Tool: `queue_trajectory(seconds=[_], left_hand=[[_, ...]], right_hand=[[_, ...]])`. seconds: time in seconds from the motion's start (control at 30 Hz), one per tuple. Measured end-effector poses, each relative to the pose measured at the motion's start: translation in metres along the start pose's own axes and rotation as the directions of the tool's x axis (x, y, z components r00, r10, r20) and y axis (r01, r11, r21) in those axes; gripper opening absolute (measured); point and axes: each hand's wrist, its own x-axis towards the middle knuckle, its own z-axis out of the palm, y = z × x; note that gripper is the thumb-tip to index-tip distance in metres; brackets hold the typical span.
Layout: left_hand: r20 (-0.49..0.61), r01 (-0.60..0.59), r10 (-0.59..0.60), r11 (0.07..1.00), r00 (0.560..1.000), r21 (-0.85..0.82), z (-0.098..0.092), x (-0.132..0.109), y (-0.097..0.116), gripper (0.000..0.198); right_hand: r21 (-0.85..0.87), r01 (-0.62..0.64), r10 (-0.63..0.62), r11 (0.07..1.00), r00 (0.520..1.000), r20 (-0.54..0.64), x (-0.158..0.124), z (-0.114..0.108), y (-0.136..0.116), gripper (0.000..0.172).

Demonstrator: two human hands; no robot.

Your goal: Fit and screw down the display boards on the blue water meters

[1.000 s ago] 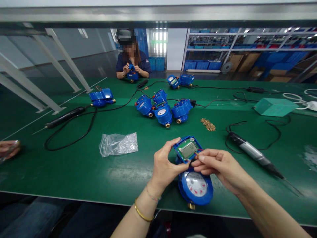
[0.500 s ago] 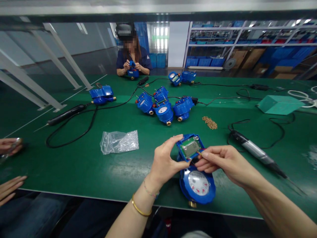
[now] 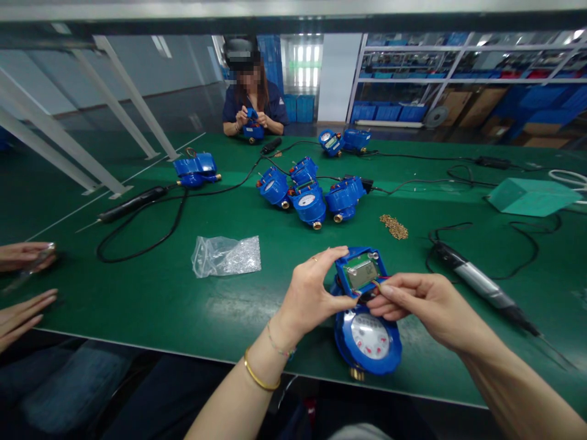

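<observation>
A blue meter [image 3: 369, 342] with a round white dial sits near the table's front edge, its brass fitting toward me. Above the dial, its blue display box [image 3: 362, 272] shows a green circuit board and a small screen. My left hand [image 3: 308, 294] grips this box from the left, thumb at the lower edge and fingers on the top corner. From the right, my right hand [image 3: 408, 297] pinches thin coloured wires at the box's lower right edge. The fingers partly hide where the wires end.
Several blue meters [image 3: 309, 205] stand mid-table, with small brass parts [image 3: 393, 227] to their right. A clear bag [image 3: 226, 256] lies left, a corded screwdriver [image 3: 486, 287] right. Another person's hands [image 3: 27, 315] are at the left edge; a person [image 3: 254, 101] sits opposite.
The view has shifted slightly, so the table's objects appear further right. Digits now show on the screen. Both hands keep their hold on the box and wires.
</observation>
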Motion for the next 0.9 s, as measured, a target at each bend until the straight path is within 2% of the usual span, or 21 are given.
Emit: queue_trajectory(seconds=[0.2,0.43,0.7,0.9], left_hand=[[-0.001,-0.022,0.022,1.0,1.0,0.019,0.001,0.0,0.001,0.068],[-0.043,0.001,0.0,1.0,0.999,0.013,0.006,-0.004,0.005,0.067],[-0.035,0.053,-0.054,0.998,0.998,-0.016,0.009,-0.005,0.006,0.068],[-0.057,0.078,-0.079,0.997,0.995,-0.015,0.011,-0.005,0.007,0.065]], right_hand=[[-0.012,0.002,-0.003,1.0,1.0,-0.021,-0.003,0.001,-0.003,0.054],[0.025,0.038,-0.034,0.999,0.992,-0.12,-0.003,0.005,0.006,0.058],[-0.11,0.155,-0.171,0.982,0.974,-0.15,-0.008,0.006,0.02,0.05],[-0.085,0.093,-0.111,0.992,0.966,-0.232,-0.01,0.019,0.011,0.053]])
